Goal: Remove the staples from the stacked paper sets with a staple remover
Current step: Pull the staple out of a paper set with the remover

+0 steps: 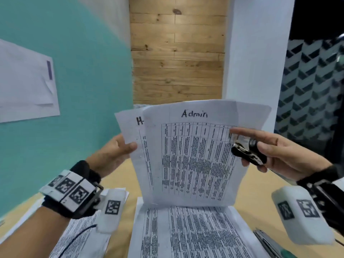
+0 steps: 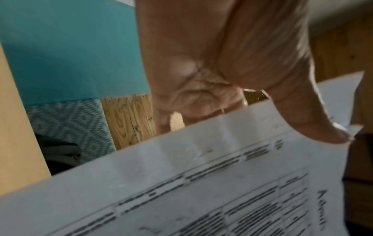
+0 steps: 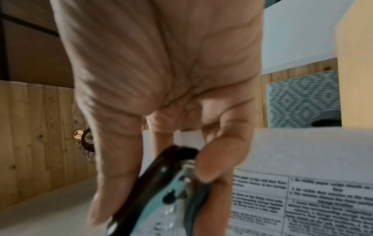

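Stapled paper sets (image 1: pixel 188 161) stand lifted above the bench (image 1: pixel 247 192), thin and floppy; the left hand (image 1: pixel 113 151) pinches their left edge. The right hand (image 1: pixel 275 151) grips the staple remover (image 1: pixel 248 153), index finger extended onto the sheets.

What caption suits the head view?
Left hand lifts the sheets; right hand holds the staple remover.

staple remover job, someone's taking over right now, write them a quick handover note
Left hand pinches the left edge of the raised "Admin" paper set, thumb in front.
Right hand grips the staple remover and steadies the set's right edge.
More printed sets lie on the table: one stack directly below, another under the left wrist.
Done: cannot tell how many sets are cleared.
Left: find any staple in the raised set, pull it, continue through the stack.
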Tool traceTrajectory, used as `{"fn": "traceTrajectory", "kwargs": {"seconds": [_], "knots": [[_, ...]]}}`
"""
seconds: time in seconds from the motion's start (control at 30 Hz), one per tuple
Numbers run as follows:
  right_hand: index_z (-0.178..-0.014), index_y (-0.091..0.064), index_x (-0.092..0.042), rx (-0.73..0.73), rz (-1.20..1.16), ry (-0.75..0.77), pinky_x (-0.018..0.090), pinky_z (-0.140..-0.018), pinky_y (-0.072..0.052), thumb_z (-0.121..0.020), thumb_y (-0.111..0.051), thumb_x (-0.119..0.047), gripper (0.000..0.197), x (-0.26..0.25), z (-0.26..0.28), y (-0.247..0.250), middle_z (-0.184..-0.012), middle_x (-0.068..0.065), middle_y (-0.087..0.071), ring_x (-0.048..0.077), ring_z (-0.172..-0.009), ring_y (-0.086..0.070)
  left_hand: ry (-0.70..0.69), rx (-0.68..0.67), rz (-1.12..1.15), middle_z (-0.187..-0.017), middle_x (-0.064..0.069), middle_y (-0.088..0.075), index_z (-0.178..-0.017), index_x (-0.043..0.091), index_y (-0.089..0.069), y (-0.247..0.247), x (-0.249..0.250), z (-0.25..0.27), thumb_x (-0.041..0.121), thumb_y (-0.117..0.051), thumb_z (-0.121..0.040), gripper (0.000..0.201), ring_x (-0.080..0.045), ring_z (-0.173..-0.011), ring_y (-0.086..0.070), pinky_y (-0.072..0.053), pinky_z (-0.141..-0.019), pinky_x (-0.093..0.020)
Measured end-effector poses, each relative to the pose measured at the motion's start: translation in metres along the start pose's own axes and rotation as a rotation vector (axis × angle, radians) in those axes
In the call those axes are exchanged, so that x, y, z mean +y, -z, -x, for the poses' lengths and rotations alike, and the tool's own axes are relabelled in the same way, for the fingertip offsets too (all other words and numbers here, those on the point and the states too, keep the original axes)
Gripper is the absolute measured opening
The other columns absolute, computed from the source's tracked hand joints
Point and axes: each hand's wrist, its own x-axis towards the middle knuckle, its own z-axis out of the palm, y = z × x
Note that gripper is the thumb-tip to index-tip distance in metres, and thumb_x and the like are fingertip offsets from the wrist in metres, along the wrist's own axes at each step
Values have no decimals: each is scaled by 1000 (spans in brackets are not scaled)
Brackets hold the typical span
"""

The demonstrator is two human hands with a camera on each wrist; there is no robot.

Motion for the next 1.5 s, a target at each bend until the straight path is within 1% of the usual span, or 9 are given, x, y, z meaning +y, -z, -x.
{"fn": "traceTrajectory", "kwargs": {"seconds": [0.2,0.47,0.6,0.83,0.97,1.07,1.2,1.37,1.5], "knots": [[-121,-63,-19,-142,85,-34,16,-49,-45,-58,-84,-47,71,-2,12,12,-91,10,-70,17,-74,-66,17,-30,110,-107,6,-71,-96,34,-74,-6,1,-3,58,-85,-43,59,-12,-98,-67,-55,-76,-25],[-100,-73,-33,210,140,186,12,-52,-45,-38,-90,-51,67,-26,-44,5,-96,-3,-73,9,-77,-68,-229,352,-86,-89,10,-73,-90,16,-74,-21,33,-58,41,-75,-72,31,-3,-87,-67,-52,-80,-19],[-101,-73,-34,180,109,253,14,-53,-47,-41,-89,-50,64,-21,-36,7,-97,-3,-72,9,-77,-66,-329,184,-93,-111,9,-68,-104,31,-71,-13,34,-56,47,-75,-68,39,-14,-112,-60,-46,-97,-34],[-123,-49,11,-147,87,-36,14,-51,-43,-61,-84,-36,85,22,14,9,-106,1,-70,15,-71,-65,9,62,-100,-90,14,-73,-82,39,-76,4,-1,-5,64,-85,-29,60,0,-87,-67,-51,-73,-12],[-134,-47,-35,-253,105,-229,22,-55,-35,-64,-83,-38,78,39,27,6,-93,10,-67,15,-74,-59,205,-69,-72,-103,-2,-72,-93,28,-75,3,-14,19,50,-87,-46,53,-17,-95,-69,-54,-74,-24],[-130,-49,-40,-265,135,-295,23,-55,-33,-61,-84,-44,78,47,34,3,-85,13,-63,15,-71,-56,371,-95,17,-110,-9,-69,-101,24,-72,-7,-26,32,21,-62,-84,20,-27,-99,-67,-56,-78,-33],[-129,-52,-38,-237,87,-333,17,-51,-36,-57,-87,-40,80,56,38,0,-89,25,-57,13,-71,-61,489,-133,51,-121,-11,-64,-113,17,-67,-4,-31,46,32,-64,-84,33,-27,-110,-62,-52,-91,-38],[-127,-52,-40,-218,92,-325,16,-52,-35,-57,-86,-42,78,56,36,-3,-73,7,-66,8,-61,-58,333,62,-366,-114,12,-66,-121,37,-52,4,13,19,80,-72,-33,100,-2,-105,-61,-47,-82,-24],[-124,-56,-40,-225,158,-360,16,-50,-36,-50,-88,-48,81,55,33,-3,-71,12,-60,19,-61,-47,351,-152,-957,-125,15,-52,-129,36,-44,-31,30,-11,71,-58,-68,72,-5,-110,-50,-39,-87,-19]]}}
